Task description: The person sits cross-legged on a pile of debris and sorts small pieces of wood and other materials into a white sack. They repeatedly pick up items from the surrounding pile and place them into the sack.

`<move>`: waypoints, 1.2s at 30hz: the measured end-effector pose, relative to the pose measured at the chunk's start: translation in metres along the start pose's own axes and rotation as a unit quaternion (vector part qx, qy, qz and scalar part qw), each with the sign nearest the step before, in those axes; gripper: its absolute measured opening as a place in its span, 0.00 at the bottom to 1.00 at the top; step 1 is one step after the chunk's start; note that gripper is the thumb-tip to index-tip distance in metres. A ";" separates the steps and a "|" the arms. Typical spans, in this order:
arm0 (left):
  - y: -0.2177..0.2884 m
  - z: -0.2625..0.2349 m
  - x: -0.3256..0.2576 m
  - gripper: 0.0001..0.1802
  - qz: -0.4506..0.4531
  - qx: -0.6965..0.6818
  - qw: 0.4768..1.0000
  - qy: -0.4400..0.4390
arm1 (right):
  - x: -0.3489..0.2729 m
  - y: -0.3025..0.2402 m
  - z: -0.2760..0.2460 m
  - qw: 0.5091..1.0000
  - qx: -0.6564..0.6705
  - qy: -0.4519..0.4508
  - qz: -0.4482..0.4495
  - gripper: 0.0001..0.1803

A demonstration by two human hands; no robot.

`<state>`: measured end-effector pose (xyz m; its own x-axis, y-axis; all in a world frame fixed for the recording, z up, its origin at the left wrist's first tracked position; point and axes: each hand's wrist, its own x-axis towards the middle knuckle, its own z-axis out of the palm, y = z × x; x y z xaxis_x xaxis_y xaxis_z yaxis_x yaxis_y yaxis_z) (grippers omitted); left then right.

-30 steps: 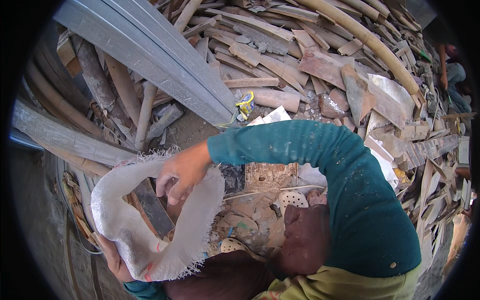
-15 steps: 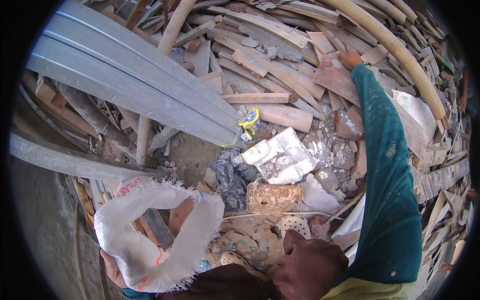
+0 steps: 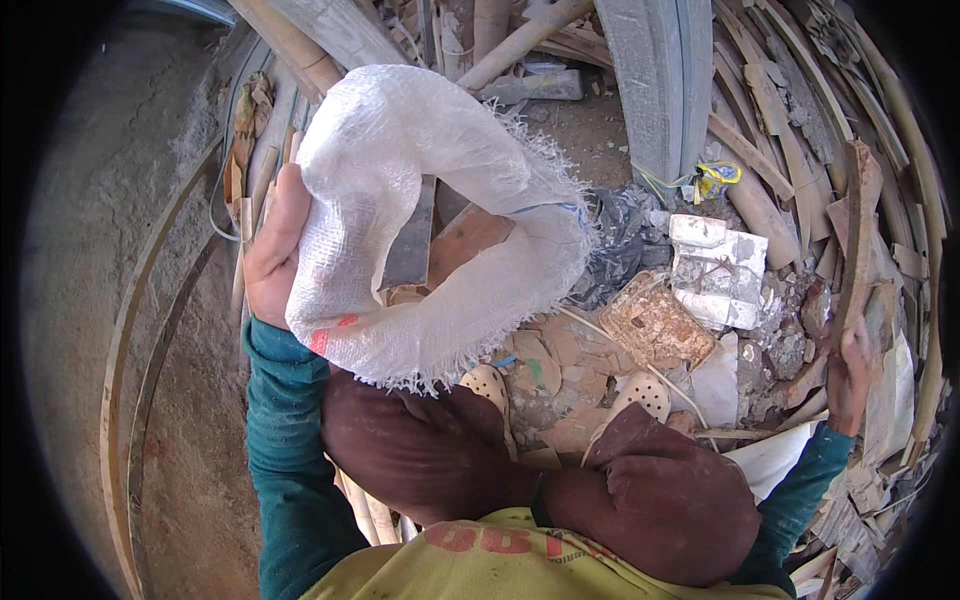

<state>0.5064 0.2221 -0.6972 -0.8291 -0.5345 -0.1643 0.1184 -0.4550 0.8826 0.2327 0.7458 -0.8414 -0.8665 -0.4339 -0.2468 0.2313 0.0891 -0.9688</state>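
Sleeves (image 3: 290, 460) are teal, shirt (image 3: 450, 572) yellow, legwear (image 3: 665, 490) maroon, clogs (image 3: 647, 394) cream.

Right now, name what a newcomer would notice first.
Probably the frayed white sack, gaping open left of centre in the left hand. Then the long wood strip in the right hand, far right, and the bright yellow wrapper beside the grey metal beams, upper right.

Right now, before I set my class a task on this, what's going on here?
Someone's left hand holds a white sack at its side, mouth open, with wood pieces inside. The right hand grips a wood strip. A white block lies between the sack and that hand.
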 end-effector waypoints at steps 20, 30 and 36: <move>0.008 -0.066 -0.027 0.29 0.174 0.441 0.876 -0.089 | 0.042 0.004 0.453 0.830 -0.199 -0.392 -0.344 0.26; -0.010 -0.048 0.021 0.27 0.240 0.321 0.828 0.392 | 0.200 0.000 -0.084 0.735 -0.520 0.335 -0.277 0.14; -0.015 -0.025 0.032 0.28 0.185 0.370 0.827 0.380 | 0.179 0.050 -0.312 0.463 -0.833 0.301 0.037 0.37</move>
<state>0.4918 0.1946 -0.7267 -0.1935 -0.9613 0.1962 -0.3122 0.2499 0.9165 -0.0486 0.9526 -0.9411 -0.9660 -0.0897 0.2427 0.0430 0.8693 0.4923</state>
